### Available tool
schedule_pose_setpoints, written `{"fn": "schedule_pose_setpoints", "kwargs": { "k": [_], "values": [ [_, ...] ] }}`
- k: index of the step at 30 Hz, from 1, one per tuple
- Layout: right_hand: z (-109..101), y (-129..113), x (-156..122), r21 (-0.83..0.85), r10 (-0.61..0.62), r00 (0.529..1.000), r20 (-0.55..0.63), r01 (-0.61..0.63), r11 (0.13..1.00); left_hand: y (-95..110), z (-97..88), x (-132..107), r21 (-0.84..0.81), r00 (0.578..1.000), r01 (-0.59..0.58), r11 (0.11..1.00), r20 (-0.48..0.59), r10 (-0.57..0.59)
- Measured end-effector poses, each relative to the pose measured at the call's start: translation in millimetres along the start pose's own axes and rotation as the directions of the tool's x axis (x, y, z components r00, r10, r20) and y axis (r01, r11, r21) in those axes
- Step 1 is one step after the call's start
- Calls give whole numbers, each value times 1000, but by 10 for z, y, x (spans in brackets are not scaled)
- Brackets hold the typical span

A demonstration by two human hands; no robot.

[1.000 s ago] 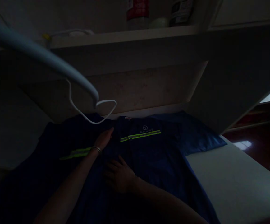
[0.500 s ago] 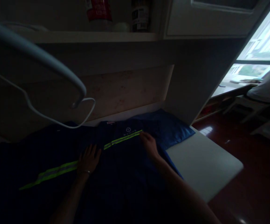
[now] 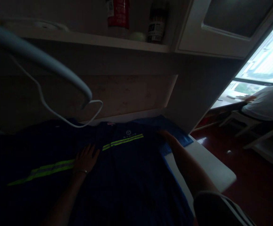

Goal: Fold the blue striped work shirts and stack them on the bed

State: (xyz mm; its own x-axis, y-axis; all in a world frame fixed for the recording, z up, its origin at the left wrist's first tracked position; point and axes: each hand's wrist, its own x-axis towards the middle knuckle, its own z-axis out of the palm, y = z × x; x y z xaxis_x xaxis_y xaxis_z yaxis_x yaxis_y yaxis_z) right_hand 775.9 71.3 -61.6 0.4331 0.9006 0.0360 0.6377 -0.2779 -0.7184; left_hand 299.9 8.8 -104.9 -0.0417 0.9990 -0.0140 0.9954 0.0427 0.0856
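Note:
A dark navy work jacket (image 3: pixel 131 163) lies spread on the white tabletop, with a yellow-green reflective stripe (image 3: pixel 124 140) and a small pale logo across its chest. Flat on its middle, fingers spread, rests my left hand (image 3: pixel 86 158), beside the other length of stripe (image 3: pixel 51 168). My right hand (image 3: pixel 166 136) is at the jacket's upper right, near the shoulder or sleeve. Its fingers are dark and blurred, so their grip does not show. Under that side a shinier blue cloth or bag (image 3: pixel 182 136) sticks out.
A pale curved lamp arm (image 3: pixel 63 70) and a white cable (image 3: pixel 49 108) hang over the left side. Above runs a shelf (image 3: pixel 98 40) with a red-labelled container (image 3: pixel 118 14) and a dark jar (image 3: pixel 156 29). A person in white (image 3: pixel 265 102) sits by the window at right.
My right hand has moved right, from the end of the chest stripe to the jacket's shoulder side. My left hand stays flat on the jacket. The view has tilted slightly.

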Motion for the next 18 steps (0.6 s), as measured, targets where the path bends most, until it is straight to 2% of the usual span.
{"fn": "schedule_pose_setpoints", "kwargs": {
  "k": [3,5,7,9,12,15,16,18],
  "values": [
    [8,-115,18,-62,86,994,69,-82,995,18,-16,-19,-2,1000,0,1000,-13,0],
    [3,-252,-31,-93,73,996,59,-67,993,26,-19,-24,-14,1000,5,1000,-28,-5],
    [31,-451,-167,-155,-10,998,58,19,988,31,-18,-26,-29,999,5,1000,-45,-6],
    [113,-691,-393,-281,-165,979,121,193,940,36,-17,-28,-31,999,4,1000,-53,-6],
    [320,-1023,-791,-435,-348,880,324,465,771,42,-22,-37,-19,998,13,1000,-63,-14],
    [543,-1203,-1045,-396,-368,781,505,589,705,42,-26,-45,-16,998,9,1000,-67,-10],
    [605,-1219,-1072,-359,-391,757,524,612,705,41,-23,-46,-19,998,6,1000,-64,-7],
    [713,-1187,-1048,-298,-492,738,462,652,697,36,-10,-44,-28,998,4,1000,-64,-6]
  ]
}}
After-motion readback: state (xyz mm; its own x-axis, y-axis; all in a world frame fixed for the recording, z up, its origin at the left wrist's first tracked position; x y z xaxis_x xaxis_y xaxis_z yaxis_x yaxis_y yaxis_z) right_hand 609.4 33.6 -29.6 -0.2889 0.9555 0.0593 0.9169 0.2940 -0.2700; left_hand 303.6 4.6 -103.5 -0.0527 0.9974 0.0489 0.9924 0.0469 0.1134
